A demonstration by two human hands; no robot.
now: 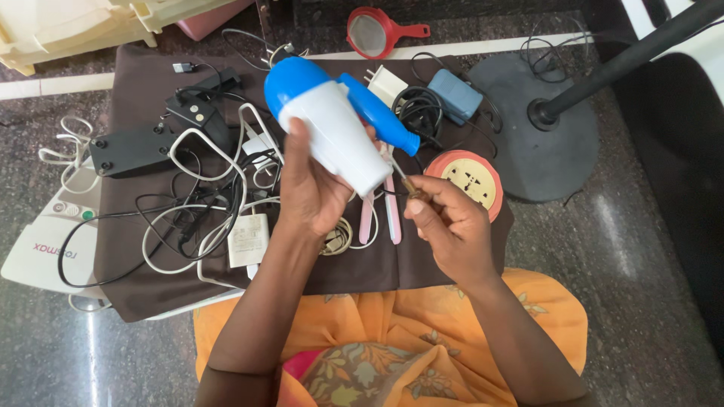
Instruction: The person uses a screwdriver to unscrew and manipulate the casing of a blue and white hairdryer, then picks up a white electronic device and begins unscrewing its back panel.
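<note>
My left hand [309, 188] grips a white and blue hair dryer [332, 124], held up over a brown cloth [136, 279] with its blue handle pointing right. My right hand [445, 226] is shut on a small screwdriver [407, 185] whose tip meets the dryer near the base of the handle. Under the dryer lie pink tweezers-like strips [392, 218] and a coiled white cable [341, 237].
The cloth carries tangled black and white cables [196, 203], a black adapter box [132, 151], white chargers [247, 240], a blue adapter [456, 94] and a round orange socket [475, 181]. A white device [45, 252] sits at left, a fan base [535, 136] at right, a red strainer [373, 32] behind.
</note>
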